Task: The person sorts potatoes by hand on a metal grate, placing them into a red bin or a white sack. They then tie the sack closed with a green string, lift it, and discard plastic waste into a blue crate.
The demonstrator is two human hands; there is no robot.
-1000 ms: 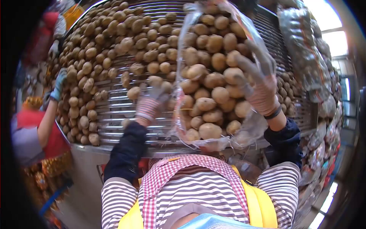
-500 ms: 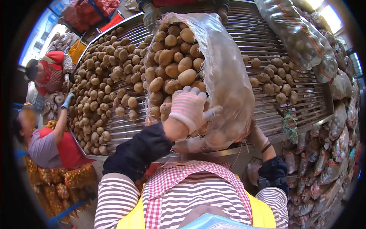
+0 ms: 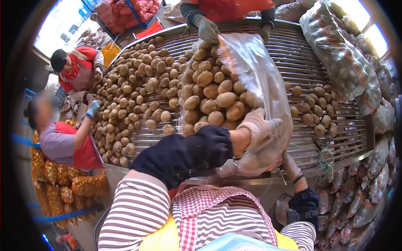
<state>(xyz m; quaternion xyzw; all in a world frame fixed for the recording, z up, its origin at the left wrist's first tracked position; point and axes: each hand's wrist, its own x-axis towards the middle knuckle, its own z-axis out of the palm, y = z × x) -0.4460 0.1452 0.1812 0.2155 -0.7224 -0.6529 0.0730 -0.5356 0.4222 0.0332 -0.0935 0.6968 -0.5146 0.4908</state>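
Note:
A large clear sack [image 3: 255,71] lies on the roller table [image 3: 318,67], split open, with potatoes [image 3: 213,96] spilling from its left side. My left hand [image 3: 259,125], in a striped glove, reaches across my body and grips the sack's plastic near its lower end. My right hand [image 3: 289,165], also gloved, holds the sack's bottom edge from below at the table's near rim. Across the table another person's gloved hand [image 3: 207,29] touches the sack's far end.
Loose potatoes [image 3: 130,96] cover the table's left half, and a few [image 3: 314,113] lie on the right. Two workers stand at the left; one blue-gloved hand [image 3: 92,108] rests on the pile. Full sacks [image 3: 343,62] are stacked along the right. Orange net bags [image 3: 63,184] sit at lower left.
The sack has gone from held up in front of me to lying on the rollers. My left hand crossed rightward onto its lower end; my right hand dropped under its bottom edge.

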